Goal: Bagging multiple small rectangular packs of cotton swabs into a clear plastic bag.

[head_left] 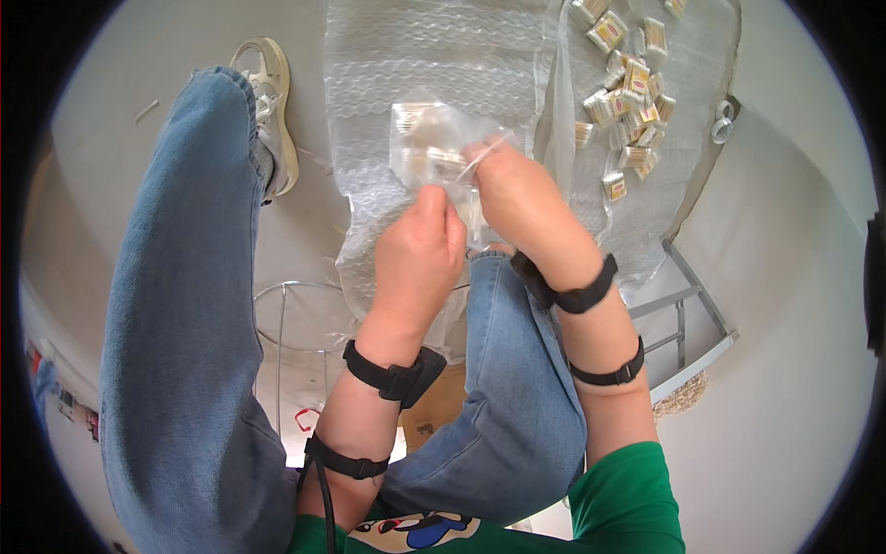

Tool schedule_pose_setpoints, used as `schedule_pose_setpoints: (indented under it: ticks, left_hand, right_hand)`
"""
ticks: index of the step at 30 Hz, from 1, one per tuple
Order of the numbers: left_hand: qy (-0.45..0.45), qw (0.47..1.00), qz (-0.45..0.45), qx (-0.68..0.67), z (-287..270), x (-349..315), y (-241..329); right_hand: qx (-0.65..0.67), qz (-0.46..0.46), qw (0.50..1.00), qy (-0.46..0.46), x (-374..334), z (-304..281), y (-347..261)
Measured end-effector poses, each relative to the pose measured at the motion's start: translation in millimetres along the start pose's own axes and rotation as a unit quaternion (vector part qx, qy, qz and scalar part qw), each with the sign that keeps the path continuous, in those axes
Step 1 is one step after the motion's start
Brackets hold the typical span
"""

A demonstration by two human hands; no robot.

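Note:
A clear plastic bag (447, 126) is stretched between my two hands, above the sheeting. Inside or just behind it show small bundles of thin wooden sticks with white ends, like cotton swabs (413, 113); the film's glare hides how many. My left hand (420, 245) is closed, thumb on top, pinching the near edge of the bag. My right hand (515, 185) is closed too, gripping the bag's right side where the film bunches up. The right fingertips are partly hidden behind the film.
A heap of small swab packs (632, 102) lies at the far right on bubble-wrap sheeting (443, 46). Nearer are a grey metal frame (688, 323), a round wire stand (300, 286) and a cardboard box (438, 406). A roll of tape (723, 122) lies beyond the sheeting's right edge.

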State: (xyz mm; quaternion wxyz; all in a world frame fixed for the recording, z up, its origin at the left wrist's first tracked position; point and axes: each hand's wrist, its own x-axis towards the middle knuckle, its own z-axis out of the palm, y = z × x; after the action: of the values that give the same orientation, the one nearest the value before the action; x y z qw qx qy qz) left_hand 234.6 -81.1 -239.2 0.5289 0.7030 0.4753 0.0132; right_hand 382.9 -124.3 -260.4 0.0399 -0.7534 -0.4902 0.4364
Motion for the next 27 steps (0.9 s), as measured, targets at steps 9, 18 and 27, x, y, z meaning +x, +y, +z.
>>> schedule_pose_setpoints:
  ticks: [9,18,27]
  left_hand:
    - [0.012,1.000,-0.004,-0.014,-3,6,-1]
    - [-0.011,0.997,0.051,-0.052,-3,3,-5]
    - [0.001,0.997,0.058,-0.044,1,1,0]
  right_hand:
    - [0.189,-0.059,0.978,0.064,30,51,-1]
    - [0.662,0.175,0.727,-0.052,26,37,-11]
    - [0.002,-0.170,0.985,0.022,68,60,16]
